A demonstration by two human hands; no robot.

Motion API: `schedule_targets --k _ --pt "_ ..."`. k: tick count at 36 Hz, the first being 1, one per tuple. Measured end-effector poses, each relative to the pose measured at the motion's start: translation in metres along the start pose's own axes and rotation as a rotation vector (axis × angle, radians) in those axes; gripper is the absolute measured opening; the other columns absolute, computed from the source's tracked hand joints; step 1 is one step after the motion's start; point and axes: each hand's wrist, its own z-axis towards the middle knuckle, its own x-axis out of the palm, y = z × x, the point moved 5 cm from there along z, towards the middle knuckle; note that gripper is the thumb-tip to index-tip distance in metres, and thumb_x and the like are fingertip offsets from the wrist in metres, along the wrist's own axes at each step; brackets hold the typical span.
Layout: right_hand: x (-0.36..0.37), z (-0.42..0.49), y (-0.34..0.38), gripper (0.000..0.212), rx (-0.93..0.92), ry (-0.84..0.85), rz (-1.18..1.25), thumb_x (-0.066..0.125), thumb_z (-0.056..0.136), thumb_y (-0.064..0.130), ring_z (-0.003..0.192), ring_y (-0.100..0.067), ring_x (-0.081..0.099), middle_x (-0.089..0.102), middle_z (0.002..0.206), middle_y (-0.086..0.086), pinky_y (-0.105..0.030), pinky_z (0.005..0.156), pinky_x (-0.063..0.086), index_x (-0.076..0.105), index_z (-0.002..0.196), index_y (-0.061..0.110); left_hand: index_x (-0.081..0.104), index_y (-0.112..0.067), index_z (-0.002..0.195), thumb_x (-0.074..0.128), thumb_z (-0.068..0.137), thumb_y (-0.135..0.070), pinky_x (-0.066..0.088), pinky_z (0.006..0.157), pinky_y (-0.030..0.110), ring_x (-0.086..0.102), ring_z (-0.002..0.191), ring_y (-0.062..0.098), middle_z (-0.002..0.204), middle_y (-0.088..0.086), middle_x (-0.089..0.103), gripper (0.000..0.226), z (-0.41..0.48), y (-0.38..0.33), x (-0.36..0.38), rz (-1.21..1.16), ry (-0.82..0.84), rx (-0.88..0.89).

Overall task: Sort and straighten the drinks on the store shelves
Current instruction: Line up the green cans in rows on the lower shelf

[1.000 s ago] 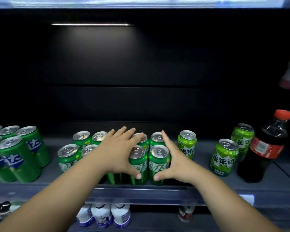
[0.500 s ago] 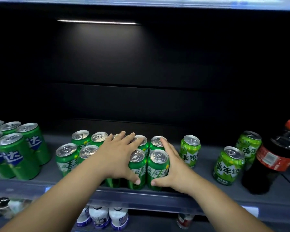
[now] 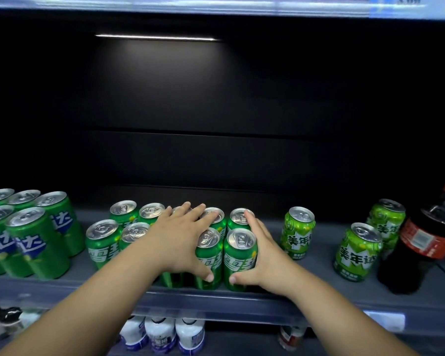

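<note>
Dark green cans point(image 3: 239, 260), block on shelf point(image 3: 319, 303): stiff, slick-walled, probably full and heavy; bracketed between left hand point(image 3: 179, 240), fingers spread flat across their tops, and right hand point(image 3: 263, 256), straight fingers pressing their flank; push low on sidewalls.

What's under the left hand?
The left hand lies flat on the tops of dark green aluminium soda cans. One front can shows only its base; top and label are covered.
</note>
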Motion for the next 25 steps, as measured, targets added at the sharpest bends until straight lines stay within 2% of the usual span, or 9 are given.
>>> schedule_targets --k 2,4,6,9,14,17,20,22,25 --pt "0.003 0.001 0.001 0.141 0.004 0.002 -0.007 0.092 0.062 0.035 0.131 0.022 0.018 -0.002 0.147 0.041 0.009 0.088 0.020 -0.011 0.157 0.043 -0.015 -0.041 0.153 0.063 0.057 -0.086 0.005 0.123 0.054 -0.005 0.154 0.027 0.167 -0.004 -0.007 0.132 -0.001 0.002 0.000 0.001 0.005 -0.008" --pt "0.005 0.002 0.003 0.142 0.008 0.003 -0.003 0.093 0.062 0.033 0.134 0.017 0.017 -0.001 0.149 0.038 0.008 0.090 0.020 -0.012 0.158 0.040 -0.015 -0.041 0.153 0.063 0.057 -0.086 0.005 0.123 0.054 -0.004 0.154 0.027 0.167 -0.004 -0.006 0.132 -0.003 0.004 0.000 0.003 0.006 -0.014" --pt "0.006 0.003 0.005 0.144 0.021 0.012 0.013 0.093 0.062 0.033 0.140 0.009 0.018 0.000 0.153 0.034 -0.001 0.102 0.024 -0.014 0.157 0.041 -0.014 -0.041 0.153 0.064 0.057 -0.086 0.004 0.123 0.054 -0.004 0.154 0.027 0.167 -0.003 -0.006 0.132 -0.004 0.004 -0.001 0.007 0.006 -0.018" --pt "0.004 0.001 0.008 0.150 0.037 0.047 -0.001 0.094 0.059 0.039 0.150 -0.002 0.013 -0.004 0.160 0.028 -0.025 0.117 0.027 -0.024 0.151 0.050 -0.014 -0.039 0.154 0.063 0.058 -0.087 0.002 0.123 0.053 -0.004 0.153 0.029 0.167 0.000 -0.002 0.132 -0.005 0.002 -0.004 0.024 0.006 -0.018" --pt "-0.010 -0.015 0.008 0.148 0.054 0.070 -0.094 0.092 0.058 0.054 0.149 -0.001 -0.010 -0.025 0.163 0.019 -0.030 0.121 0.015 -0.030 0.142 0.062 -0.008 -0.040 0.156 0.059 0.052 -0.092 -0.001 0.123 0.049 -0.006 0.153 0.027 0.167 0.000 0.000 0.134 -0.002 -0.005 -0.013 -0.027 -0.028 0.026" --pt "-0.018 -0.028 0.004 0.135 0.039 0.027 -0.086 0.088 0.059 0.061 0.149 0.000 -0.007 -0.023 0.162 0.023 -0.037 0.123 0.023 -0.017 0.142 0.069 -0.007 -0.042 0.155 0.056 0.049 -0.094 0.002 0.124 0.045 -0.003 0.154 0.022 0.167 -0.004 0.000 0.135 -0.001 -0.020 -0.027 -0.125 -0.077 0.078" --pt "-0.036 -0.050 -0.009 0.114 0.020 -0.074 -0.053 0.080 0.059 0.071 0.152 0.001 0.003 -0.009 0.164 0.028 -0.042 0.120 0.033 0.003 0.143 0.072 0.001 -0.040 0.157 0.046 0.048 -0.095 0.014 0.123 0.038 0.011 0.153 0.019 0.166 -0.003 0.009 0.129 0.005 -0.054 -0.041 -0.193 -0.193 0.185" --pt "-0.054 -0.069 -0.018 0.101 0.021 -0.173 -0.046 0.078 0.065 0.067 0.149 0.004 0.015 0.008 0.164 0.027 -0.036 0.115 0.040 0.021 0.148 0.063 0.010 -0.038 0.157 0.040 0.054 -0.093 0.021 0.121 0.034 0.020 0.150 0.016 0.165 -0.003 0.018 0.120 0.010 -0.082 -0.047 -0.226 -0.275 0.260" --pt "-0.085 -0.106 -0.030 0.074 0.027 -0.328 0.013 0.084 0.077 0.043 0.133 0.010 0.040 0.038 0.148 0.030 -0.021 0.097 0.050 0.043 0.138 0.056 0.026 -0.035 0.154 0.051 0.068 -0.080 0.029 0.115 0.030 0.034 0.143 0.016 0.158 -0.005 0.034 0.101 0.017 -0.128 -0.048 -0.285 -0.371 0.379"
